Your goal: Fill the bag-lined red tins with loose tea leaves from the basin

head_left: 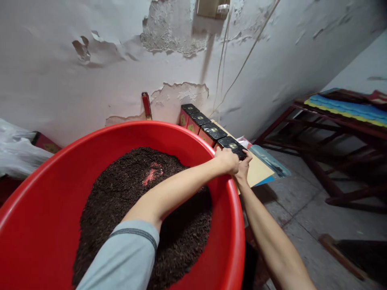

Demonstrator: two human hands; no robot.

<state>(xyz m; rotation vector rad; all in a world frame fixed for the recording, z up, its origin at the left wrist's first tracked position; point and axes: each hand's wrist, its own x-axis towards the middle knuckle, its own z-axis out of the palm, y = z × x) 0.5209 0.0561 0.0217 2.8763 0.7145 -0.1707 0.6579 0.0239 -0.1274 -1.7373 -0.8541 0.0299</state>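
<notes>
A big red plastic basin (45, 189) fills the lower left and holds a heap of dark loose tea leaves (127, 189). Beyond its far rim a row of several red tins with black lids (208, 129) runs along the wall. Both arms reach across the basin to the nearest tin (233, 146). My left hand (227, 160) is curled over the near side of that tin. My right hand (244, 164) grips it from the right, fingers on the lid's edge. The tin stands on a tan card sheet (256, 171).
A peeling white wall (121, 60) stands close behind. A dark red wooden rack (332, 137) with blue and yellow mats (347, 106) stands at the right. A white plastic bag (15, 149) lies at the left. Grey concrete floor (305, 209) lies at the lower right.
</notes>
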